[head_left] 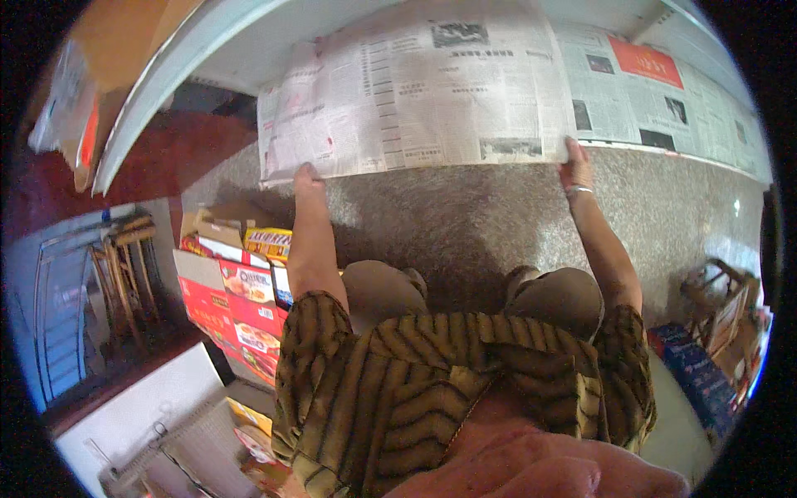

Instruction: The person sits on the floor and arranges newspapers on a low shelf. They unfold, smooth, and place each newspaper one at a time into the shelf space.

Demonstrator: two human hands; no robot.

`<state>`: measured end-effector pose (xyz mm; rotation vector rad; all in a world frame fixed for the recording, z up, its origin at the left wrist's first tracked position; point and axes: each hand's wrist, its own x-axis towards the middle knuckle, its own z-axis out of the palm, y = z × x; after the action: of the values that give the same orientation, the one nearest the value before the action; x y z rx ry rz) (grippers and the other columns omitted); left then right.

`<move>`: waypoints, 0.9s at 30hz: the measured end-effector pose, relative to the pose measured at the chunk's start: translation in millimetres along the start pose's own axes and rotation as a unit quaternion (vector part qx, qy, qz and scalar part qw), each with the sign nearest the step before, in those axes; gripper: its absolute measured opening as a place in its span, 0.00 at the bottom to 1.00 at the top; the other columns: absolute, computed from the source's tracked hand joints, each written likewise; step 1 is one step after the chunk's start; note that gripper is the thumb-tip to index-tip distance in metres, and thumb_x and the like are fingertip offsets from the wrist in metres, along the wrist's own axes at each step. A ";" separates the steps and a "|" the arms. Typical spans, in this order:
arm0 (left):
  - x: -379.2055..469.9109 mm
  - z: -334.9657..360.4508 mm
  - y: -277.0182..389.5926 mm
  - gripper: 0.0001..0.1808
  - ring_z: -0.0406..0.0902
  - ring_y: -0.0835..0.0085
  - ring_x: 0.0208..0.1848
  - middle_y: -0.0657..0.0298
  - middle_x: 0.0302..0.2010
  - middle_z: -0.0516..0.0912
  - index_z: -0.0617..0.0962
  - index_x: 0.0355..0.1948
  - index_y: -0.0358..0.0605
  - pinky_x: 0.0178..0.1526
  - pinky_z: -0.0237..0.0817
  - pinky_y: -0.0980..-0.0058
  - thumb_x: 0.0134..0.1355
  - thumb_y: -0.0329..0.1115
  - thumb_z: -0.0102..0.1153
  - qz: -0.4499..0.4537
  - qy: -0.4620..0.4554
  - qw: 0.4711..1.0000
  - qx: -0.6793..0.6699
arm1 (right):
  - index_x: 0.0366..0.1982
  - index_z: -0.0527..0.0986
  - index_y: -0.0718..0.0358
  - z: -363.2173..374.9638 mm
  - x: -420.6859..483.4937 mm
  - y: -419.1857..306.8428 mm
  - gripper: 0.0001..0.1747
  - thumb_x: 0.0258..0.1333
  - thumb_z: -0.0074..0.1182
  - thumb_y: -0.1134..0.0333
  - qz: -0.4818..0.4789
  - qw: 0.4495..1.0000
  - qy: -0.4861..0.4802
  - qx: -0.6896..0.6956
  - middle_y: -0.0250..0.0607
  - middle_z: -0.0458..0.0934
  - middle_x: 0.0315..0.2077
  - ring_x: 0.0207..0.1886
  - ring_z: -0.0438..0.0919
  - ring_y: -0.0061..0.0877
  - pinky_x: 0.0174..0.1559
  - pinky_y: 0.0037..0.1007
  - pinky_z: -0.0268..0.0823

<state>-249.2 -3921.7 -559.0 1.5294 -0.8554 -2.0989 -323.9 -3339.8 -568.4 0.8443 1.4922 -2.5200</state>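
Observation:
A spread sheet of newspaper [436, 106] lies in front of me, its near edge hanging at the front of a light-coloured shelf. With its thumb on top, my left hand [308, 177] grips the near edge towards the left corner. At the near right corner, my right hand [577, 165], with a bracelet on the wrist, pinches the same sheet. Another newspaper sheet [654, 93], with a red printed block, lies to the right, partly beneath the held sheet's right edge. The fingers under the sheet are hidden.
Open cardboard cartons with packaged food [240, 292] stand close by my left arm. A pale curved-looking metal edge [149, 93] rises at the upper left. Wooden stools [127, 274] are at the far left, and a wooden chair or stool [722, 305] is at the right beside a blue box [694, 373].

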 end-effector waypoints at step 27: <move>-73.3 -64.2 161.0 0.20 0.72 0.55 0.52 0.50 0.52 0.72 0.64 0.57 0.33 0.53 0.67 0.53 0.65 0.30 0.43 0.276 -0.128 0.944 -0.128 | 0.29 0.75 0.66 129.6 -14.0 -63.1 0.10 0.57 0.54 0.65 -0.380 0.863 -0.148 -0.297 0.26 0.72 0.22 0.27 0.66 0.11 0.28 0.18 0.61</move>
<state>-170.2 -4007.8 -411.5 0.7758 -0.9244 -1.9044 -387.3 -3417.9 -464.2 -0.2843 2.6079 -2.1317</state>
